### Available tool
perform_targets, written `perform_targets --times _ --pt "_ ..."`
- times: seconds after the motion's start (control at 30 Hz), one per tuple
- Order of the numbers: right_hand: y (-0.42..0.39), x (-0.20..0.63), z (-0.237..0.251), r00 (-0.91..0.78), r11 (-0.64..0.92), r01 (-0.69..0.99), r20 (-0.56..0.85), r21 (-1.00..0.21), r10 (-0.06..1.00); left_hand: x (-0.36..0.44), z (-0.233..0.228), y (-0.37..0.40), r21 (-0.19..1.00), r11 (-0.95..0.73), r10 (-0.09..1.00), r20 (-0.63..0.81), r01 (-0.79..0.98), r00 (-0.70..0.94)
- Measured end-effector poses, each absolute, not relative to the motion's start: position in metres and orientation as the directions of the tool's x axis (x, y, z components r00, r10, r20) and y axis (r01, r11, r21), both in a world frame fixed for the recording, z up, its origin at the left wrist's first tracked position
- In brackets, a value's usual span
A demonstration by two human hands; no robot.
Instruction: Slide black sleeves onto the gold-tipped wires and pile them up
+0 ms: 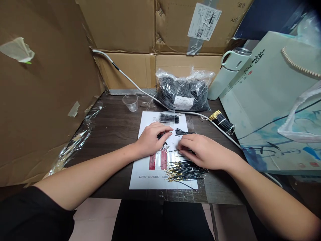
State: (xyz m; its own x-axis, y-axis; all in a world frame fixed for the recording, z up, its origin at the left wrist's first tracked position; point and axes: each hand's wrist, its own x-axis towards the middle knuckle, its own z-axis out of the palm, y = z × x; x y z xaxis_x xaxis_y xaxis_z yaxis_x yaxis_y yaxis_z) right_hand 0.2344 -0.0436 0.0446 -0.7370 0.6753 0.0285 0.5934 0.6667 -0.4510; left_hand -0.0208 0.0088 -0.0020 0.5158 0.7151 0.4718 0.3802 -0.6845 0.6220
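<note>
My left hand (151,139) is curled over the printed sheet (137,167), its fingers closed around some small black pieces (161,135), partly hidden by the hand. My right hand (203,152) has its fingers bent together. A thin black wire (173,151) runs out leftward from its fingertips. Just below that hand lies a loose pile of black wires with gold ends (187,170). Above it, a small bunch of black wires (183,132) lies partly behind the knuckles. Past my left fingers is a clear box of short black wires (167,117).
At the back sits a clear bag of black wires (183,90), with a plastic cup (130,102) to its left. A white cable (135,85) crosses the table. On the right are a tied wire bundle (222,121), a pale bottle (224,77) and a paper bag (271,100). Cardboard walls surround the table.
</note>
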Motion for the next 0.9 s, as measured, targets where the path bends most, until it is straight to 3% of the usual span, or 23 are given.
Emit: perform_targets --times 0.13,0.37,0.57,0.9 --pt "-0.0438 0.2391 0.0534 -0.762 0.655 0.579 -0.037 -0.486 0.646 -0.021 -0.0015 0.0091 0.627 -0.684 0.711 0.461 0.372 0.53" --pt "-0.0496 0.2355 0.0556 -0.782 0.692 0.593 -0.088 -0.411 0.618 -0.0209 0.0018 0.0065 0.673 -0.636 0.746 0.411 0.378 0.524" --pt "-0.0459 0.2372 0.054 -0.745 0.673 0.62 -0.032 -0.404 0.667 -0.0205 0.0025 0.0073 0.674 -0.629 0.749 0.393 0.388 0.533" --pt "-0.0412 0.2375 0.047 -0.687 0.6 0.678 -0.074 -0.424 0.723 -0.0194 0.0053 0.0073 0.723 -0.582 0.778 0.36 0.374 0.514"
